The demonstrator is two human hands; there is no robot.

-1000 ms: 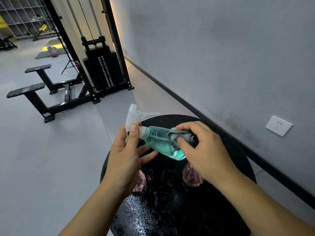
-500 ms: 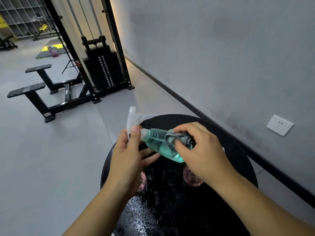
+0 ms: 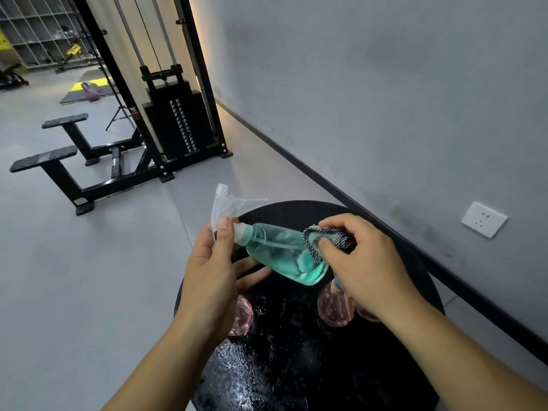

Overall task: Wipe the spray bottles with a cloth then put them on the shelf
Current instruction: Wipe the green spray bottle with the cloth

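A teal spray bottle (image 3: 281,253) with a clear white trigger head lies tilted in the air above a round black table (image 3: 415,262). My left hand (image 3: 213,271) grips its neck, thumb on the white collar. A grey patterned cloth (image 3: 323,237) is pinched by my right hand (image 3: 364,262) and pressed against the bottle's body near its base. Two pink spray bottles stand on the table below, one (image 3: 243,315) under my left hand and one (image 3: 335,307) partly hidden under my right hand.
The table top is wet and glossy. A black cable weight machine (image 3: 175,120) and its bench pads stand on the grey floor to the left. A grey wall with a white socket (image 3: 484,219) runs along the right. Wire shelving (image 3: 38,28) is far back left.
My right hand has slid the cloth along the teal bottle's body toward its base. The left hand keeps the same grip on the neck.
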